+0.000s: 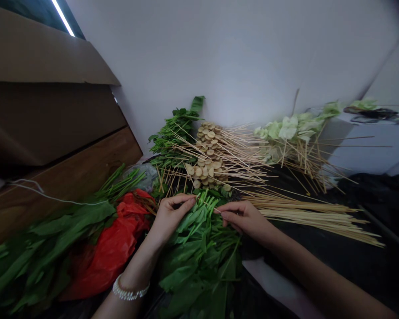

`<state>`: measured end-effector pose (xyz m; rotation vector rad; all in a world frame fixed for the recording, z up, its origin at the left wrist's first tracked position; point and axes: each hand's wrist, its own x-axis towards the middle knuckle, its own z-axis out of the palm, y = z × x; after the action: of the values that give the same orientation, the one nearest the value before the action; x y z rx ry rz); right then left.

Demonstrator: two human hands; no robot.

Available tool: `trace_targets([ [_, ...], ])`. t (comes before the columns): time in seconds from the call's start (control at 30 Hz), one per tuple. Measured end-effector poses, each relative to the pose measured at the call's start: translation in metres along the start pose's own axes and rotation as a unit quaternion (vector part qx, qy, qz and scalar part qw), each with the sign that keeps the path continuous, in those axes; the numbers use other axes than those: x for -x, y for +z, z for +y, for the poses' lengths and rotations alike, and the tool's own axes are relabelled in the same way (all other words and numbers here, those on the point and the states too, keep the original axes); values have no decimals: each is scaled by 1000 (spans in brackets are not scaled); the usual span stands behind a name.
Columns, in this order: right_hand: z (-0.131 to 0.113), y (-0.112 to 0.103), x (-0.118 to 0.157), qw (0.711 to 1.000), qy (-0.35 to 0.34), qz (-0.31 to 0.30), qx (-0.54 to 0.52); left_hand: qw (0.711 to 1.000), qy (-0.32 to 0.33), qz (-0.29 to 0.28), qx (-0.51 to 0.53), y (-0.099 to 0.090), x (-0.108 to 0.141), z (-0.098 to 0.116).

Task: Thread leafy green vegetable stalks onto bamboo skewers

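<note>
A bunch of leafy greens (199, 261) lies in front of me, its stems pointing away. My left hand (177, 212), with a beaded bracelet on the wrist, is pinched at the left side of the stems. What its fingertips hold is too small to make out. On the right of the same stems, my right hand (241, 216) has thumb and forefinger closed on a thin wooden skewer (217, 210). The skewer seems to run across the stems between the two hands. Loose bare skewers (319, 217) lie in a pile beyond my right hand.
Skewered pale slices (208, 155) are stacked at the back centre, with skewered greens (176, 133) to their left and skewered cabbage leaves (295, 128) to their right. A red bag (116, 243) and more greens (46, 252) lie left, beside a wooden board (66, 177).
</note>
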<state>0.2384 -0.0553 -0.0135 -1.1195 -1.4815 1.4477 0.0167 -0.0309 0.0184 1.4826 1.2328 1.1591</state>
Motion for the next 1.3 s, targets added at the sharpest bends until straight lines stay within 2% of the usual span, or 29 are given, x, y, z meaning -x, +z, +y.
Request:
trace_targets([
  [0.33, -1, 2, 0, 999, -12, 20, 38, 999, -14, -18, 33, 2, 0, -3],
  [0.6, 2, 4, 0, 997, -35, 29, 63, 993, -84, -43, 69, 5, 1, -5],
  [0.87, -2, 4, -2, 995, -69, 30, 65, 993, -64, -57, 77, 5, -1, -8],
  [1.0, -7, 6, 0, 993, -81, 36, 77, 990, -48, -98, 86, 8, 1, -7],
  [1.17, -7, 7, 2, 980, -110, 59, 154, 992, -50, -57, 104, 7, 2, -7],
  [1.3, -2, 10, 2, 967, -152, 84, 186, 988, -82, -67, 114, 3, 0, -10],
])
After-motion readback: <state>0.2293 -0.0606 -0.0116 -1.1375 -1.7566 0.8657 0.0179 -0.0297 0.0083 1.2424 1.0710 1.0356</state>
